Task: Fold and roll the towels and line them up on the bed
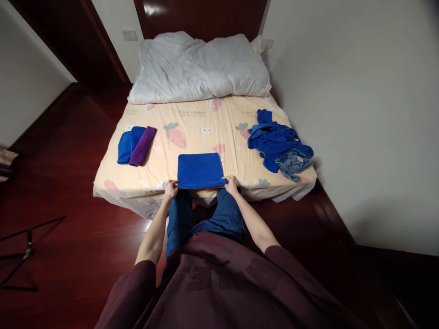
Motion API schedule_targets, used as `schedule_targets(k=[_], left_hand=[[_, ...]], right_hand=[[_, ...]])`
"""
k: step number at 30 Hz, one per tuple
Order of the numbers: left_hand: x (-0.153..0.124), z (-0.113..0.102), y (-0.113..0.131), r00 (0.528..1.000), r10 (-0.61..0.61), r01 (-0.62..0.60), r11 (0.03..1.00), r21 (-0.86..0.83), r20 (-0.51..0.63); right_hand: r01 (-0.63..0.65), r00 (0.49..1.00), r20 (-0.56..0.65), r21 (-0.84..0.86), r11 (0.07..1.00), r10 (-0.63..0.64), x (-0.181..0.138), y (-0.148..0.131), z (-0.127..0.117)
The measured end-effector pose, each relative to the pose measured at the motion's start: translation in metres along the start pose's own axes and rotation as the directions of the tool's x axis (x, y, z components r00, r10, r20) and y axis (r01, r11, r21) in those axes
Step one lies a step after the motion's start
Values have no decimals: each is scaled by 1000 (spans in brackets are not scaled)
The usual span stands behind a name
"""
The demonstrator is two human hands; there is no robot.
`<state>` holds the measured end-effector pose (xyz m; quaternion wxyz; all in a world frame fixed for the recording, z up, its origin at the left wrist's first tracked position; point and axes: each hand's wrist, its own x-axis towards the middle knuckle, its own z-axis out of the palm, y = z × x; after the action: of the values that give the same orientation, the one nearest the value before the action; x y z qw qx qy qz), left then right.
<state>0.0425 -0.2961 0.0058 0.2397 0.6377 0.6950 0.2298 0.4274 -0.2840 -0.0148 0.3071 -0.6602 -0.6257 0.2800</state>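
A blue towel (200,168) lies flat as a rectangle at the near edge of the bed, in front of my legs. My left hand (171,188) pinches its near left corner. At the near right corner, my right hand (231,184) has its fingers closed on the same towel. Over to the left are a folded blue cloth (129,142) and a rolled or folded purple cloth (143,146), side by side and touching. On the right, a loose heap of blue cloths (277,141) lies with a crumpled grey-blue cloth (295,165) at its near side.
The bed (206,116) has a cream sheet printed with carrots and rabbits. A white quilt (202,68) is bunched at the headboard (202,18). A white wall (370,114) runs along the right. Black stand legs (29,251) rest on the dark red floor (92,242) at left.
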Motion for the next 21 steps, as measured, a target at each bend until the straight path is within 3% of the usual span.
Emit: schedule_targets(k=[8, 21], left_hand=[[7, 3, 1, 996, -89, 88, 996, -30, -27], [14, -7, -6, 993, -116, 115, 993, -29, -36]], right_hand=[[-14, 999, -43, 49, 999, 16, 4, 6, -1], [-21, 999, -46, 40, 999, 23, 0, 3, 0]])
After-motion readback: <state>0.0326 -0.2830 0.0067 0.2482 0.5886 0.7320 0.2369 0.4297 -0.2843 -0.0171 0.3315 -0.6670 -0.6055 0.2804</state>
